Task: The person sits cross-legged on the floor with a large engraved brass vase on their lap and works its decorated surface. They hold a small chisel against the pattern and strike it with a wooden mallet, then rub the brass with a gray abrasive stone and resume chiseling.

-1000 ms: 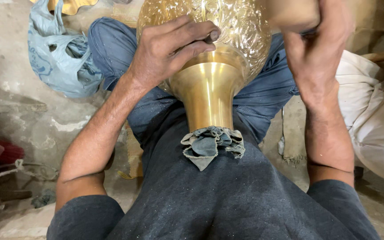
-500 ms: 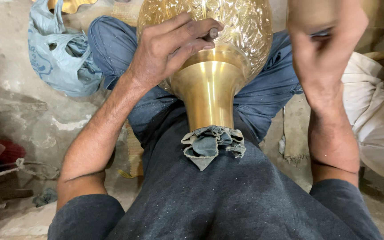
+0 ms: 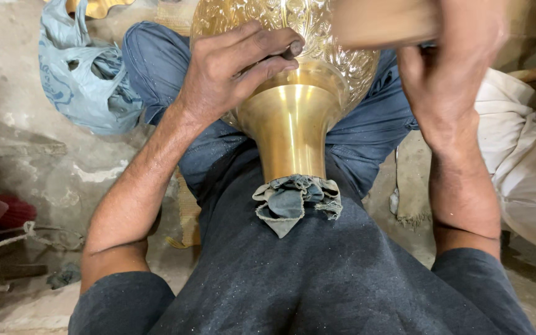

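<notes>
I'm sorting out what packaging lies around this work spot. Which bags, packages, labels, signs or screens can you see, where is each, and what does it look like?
Plastic bag: on the floor at upper left, beside the person's knee; crumpled, pale blue, with faint darker print.
White sack or cloth bundle: at the right edge, past the right hand; soft, off-white, no print visible.
No labels, signs or screens in view.

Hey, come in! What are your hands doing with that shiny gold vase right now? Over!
Left hand pinching a thin dark tool against the brass vase. Right hand gripping a wooden block above it. Cloth wad pads the neck. Nothing blocking.
</notes>
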